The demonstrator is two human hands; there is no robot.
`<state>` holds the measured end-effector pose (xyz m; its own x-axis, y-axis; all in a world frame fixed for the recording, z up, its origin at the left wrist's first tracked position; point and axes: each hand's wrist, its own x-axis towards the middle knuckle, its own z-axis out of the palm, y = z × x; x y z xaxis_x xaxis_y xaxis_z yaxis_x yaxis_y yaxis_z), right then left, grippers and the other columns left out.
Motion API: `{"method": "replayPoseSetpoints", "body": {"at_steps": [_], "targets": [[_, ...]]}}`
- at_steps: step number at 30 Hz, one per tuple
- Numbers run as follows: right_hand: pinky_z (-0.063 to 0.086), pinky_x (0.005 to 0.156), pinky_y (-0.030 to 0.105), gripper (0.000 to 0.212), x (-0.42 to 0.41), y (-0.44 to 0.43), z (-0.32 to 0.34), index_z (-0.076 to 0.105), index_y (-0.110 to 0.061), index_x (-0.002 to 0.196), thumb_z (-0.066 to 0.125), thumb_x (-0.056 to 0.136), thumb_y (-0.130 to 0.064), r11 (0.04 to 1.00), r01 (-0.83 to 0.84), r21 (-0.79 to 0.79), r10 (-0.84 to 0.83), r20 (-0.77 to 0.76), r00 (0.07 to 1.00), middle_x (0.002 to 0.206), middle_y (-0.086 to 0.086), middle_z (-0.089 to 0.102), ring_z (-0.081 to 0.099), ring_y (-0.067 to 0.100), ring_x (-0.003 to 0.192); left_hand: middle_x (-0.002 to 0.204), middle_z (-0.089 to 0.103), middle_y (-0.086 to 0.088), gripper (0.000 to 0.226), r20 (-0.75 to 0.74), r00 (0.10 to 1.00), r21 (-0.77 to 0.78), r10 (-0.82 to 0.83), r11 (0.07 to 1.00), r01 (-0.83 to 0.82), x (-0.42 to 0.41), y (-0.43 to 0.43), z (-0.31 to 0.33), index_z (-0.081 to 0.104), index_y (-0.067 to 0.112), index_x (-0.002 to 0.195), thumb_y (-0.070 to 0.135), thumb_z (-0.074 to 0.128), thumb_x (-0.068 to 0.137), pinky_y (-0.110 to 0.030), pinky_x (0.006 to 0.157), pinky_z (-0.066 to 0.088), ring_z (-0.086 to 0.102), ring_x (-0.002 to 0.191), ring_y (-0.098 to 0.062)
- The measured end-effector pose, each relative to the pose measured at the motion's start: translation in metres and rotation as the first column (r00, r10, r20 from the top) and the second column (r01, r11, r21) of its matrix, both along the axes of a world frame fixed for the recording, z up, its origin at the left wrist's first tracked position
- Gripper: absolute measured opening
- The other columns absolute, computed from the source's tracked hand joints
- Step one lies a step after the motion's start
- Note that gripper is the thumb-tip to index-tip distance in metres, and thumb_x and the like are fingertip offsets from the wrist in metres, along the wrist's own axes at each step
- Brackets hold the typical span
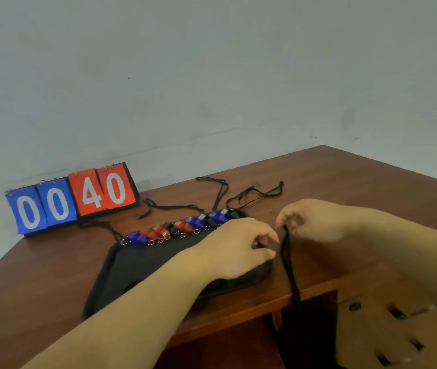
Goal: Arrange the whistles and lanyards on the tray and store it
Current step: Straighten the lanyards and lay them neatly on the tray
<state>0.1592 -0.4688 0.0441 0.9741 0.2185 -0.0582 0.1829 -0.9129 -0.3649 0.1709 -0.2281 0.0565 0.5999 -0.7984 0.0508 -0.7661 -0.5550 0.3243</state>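
Note:
A black tray [142, 262] lies on the brown wooden table [345, 187]. Along its far edge runs a row of several blue, red and black whistles [177, 229] with metal rings. My right hand [315, 222] pinches the top of a black lanyard [288, 257] that hangs down past the table's front edge. My left hand [238, 246] hovers over the tray's right end with curled fingers close to the same lanyard; whether it touches the cord is unclear. More black lanyards [254, 194] lie loose behind the tray.
A flip scoreboard [73, 198] reading 00 and 40 stands at the back left against the pale wall. Below the table's front right edge stands a cardboard box [393, 331] with slots. The table's front edge is just before the tray.

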Motion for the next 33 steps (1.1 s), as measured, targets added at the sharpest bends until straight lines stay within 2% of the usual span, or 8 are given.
{"method": "replayPoseSetpoints", "body": {"at_steps": [5, 9, 14, 20, 23, 25, 30, 33], "targets": [[0.051, 0.093, 0.027, 0.045, 0.003, -0.012, -0.013, 0.065, -0.042, 0.121, 0.054, 0.093, -0.009, 0.999, -0.029, -0.04, 0.027, -0.05, 0.998, 0.12, -0.016, 0.065, 0.061, 0.006, 0.107, 0.118, 0.058, 0.007, 0.03, 0.055, 0.998, 0.152, -0.041, 0.988, 0.032, 0.004, -0.031, -0.012, 0.065, 0.044, 0.127, 0.048, 0.058, 0.098, -0.05, 0.1, 0.044, 0.047, 0.116, -0.02], [0.05, 0.091, 0.024, 0.032, 0.002, -0.023, -0.013, 0.069, -0.036, 0.119, 0.067, 0.093, -0.017, 1.0, -0.016, -0.023, 0.016, 0.0, 1.0, 0.115, -0.017, 0.067, 0.062, 0.004, 0.103, 0.114, 0.062, 0.01, 0.026, 0.053, 0.997, 0.213, -0.05, 0.976, 0.038, 0.009, -0.045, -0.017, 0.071, 0.039, 0.118, 0.049, 0.062, 0.096, -0.051, 0.1, 0.045, 0.048, 0.115, -0.021], [0.051, 0.092, 0.026, 0.029, 0.002, -0.035, -0.013, 0.067, -0.033, 0.122, 0.064, 0.096, -0.021, 0.998, 0.031, -0.049, -0.034, -0.051, 0.998, 0.115, -0.012, 0.068, 0.062, 0.006, 0.102, 0.108, 0.064, 0.012, 0.021, 0.027, 0.999, 0.184, 0.033, 0.982, -0.037, 0.018, -0.062, -0.023, 0.073, 0.034, 0.103, 0.05, 0.069, 0.089, -0.045, 0.094, 0.052, 0.057, 0.105, -0.013], [0.053, 0.084, 0.023, 0.026, -0.011, -0.037, 0.006, 0.066, -0.037, 0.11, 0.054, 0.099, -0.017, 0.996, 0.063, 0.07, -0.064, 0.01, 0.998, 0.102, -0.015, 0.07, 0.065, 0.002, 0.094, 0.098, 0.066, 0.009, 0.031, -0.061, 0.983, 0.042, 0.174, 0.984, -0.172, 0.02, -0.072, -0.026, 0.058, 0.027, 0.109, 0.035, 0.078, 0.086, -0.038, 0.084, 0.057, 0.064, 0.09, -0.01], [0.047, 0.074, 0.016, 0.026, -0.014, -0.037, 0.024, 0.065, -0.038, 0.106, 0.055, 0.098, -0.017, 0.987, 0.081, 0.14, -0.091, 0.065, 0.994, 0.093, -0.016, 0.073, 0.067, -0.004, 0.087, 0.096, 0.065, 0.009, 0.023, -0.045, 0.982, -0.016, 0.182, 0.983, -0.183, 0.02, -0.073, -0.023, 0.063, 0.026, 0.111, 0.03, 0.073, 0.091, -0.037, 0.084, 0.057, 0.063, 0.089, -0.011], [0.047, 0.073, 0.016, 0.024, -0.017, -0.035, 0.033, 0.065, -0.039, 0.102, 0.057, 0.097, -0.017, 0.979, 0.085, 0.188, -0.105, 0.1, 0.989, 0.088, -0.014, 0.075, 0.067, -0.006, 0.083, 0.094, 0.068, 0.007, 0.013, -0.105, 0.973, -0.104, 0.207, 0.97, -0.218, 0.021, -0.071, -0.018, 0.069, 0.027, 0.104, 0.025, 0.071, 0.091, -0.034, 0.086, 0.056, 0.065, 0.088, -0.009], [0.049, 0.075, 0.021, 0.014, -0.022, -0.026, 0.047, 0.068, -0.037, 0.098, 0.066, 0.095, -0.023, 0.958, 0.099, 0.269, -0.151, 0.182, 0.972, 0.086, -0.012, 0.076, 0.068, 0.0, 0.084, 0.087, 0.079, 0.01, 0.009, -0.329, 0.92, -0.325, 0.212, 0.89, -0.321, 0.02, -0.053, 0.009, 0.073, 0.028, 0.097, 0.021, 0.073, 0.091, -0.024, 0.088, 0.05, 0.073, 0.087, -0.002], [0.051, 0.07, 0.021, 0.012, -0.024, -0.015, 0.055, 0.072, -0.031, 0.099, 0.071, 0.091, -0.022, 0.899, 0.107, 0.425, -0.18, 0.135, 0.974, 0.085, -0.01, 0.079, 0.072, 0.006, 0.081, 0.085, 0.08, 0.005, 0.012, -0.41, 0.891, -0.45, 0.196, 0.806, -0.384, 0.021, -0.035, 0.028, 0.073, 0.022, 0.098, 0.014, 0.074, 0.089, -0.033, 0.092, 0.054, 0.075, 0.088, -0.01]]}}
